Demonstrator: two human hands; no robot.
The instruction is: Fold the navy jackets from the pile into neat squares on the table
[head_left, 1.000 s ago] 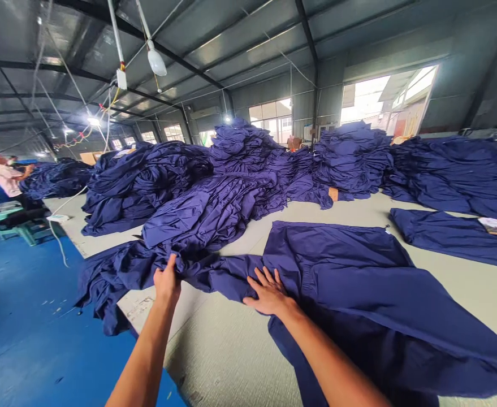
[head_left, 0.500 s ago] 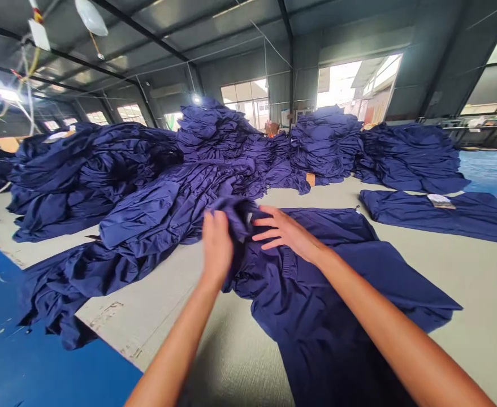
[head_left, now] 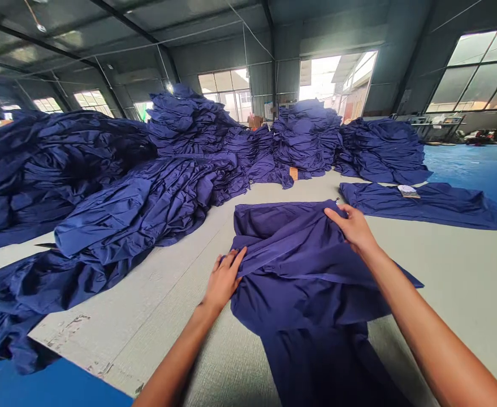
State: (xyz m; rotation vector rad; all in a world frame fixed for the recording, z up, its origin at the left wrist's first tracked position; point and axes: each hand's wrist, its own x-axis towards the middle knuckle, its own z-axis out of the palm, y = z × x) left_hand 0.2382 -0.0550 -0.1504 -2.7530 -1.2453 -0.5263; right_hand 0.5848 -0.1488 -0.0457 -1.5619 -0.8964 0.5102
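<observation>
We've the navy garment [head_left: 288, 299] on the tbl [head_left: 180, 316] btwn our hands, long axis running twd us, R hand [head_left: 356, 230] w/ thumb & fingers pinching its far R corner, L hand [head_left: 223, 280] nearer us, fingers part-curled over its L edge, grip unclear.

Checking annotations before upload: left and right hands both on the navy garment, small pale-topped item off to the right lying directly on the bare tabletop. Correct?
One fix: the small pale-topped item lies on the folded navy cloth, not directly on the tabletop; the current head view shows it. Left hand and right hand on the navy garment stands.
</observation>
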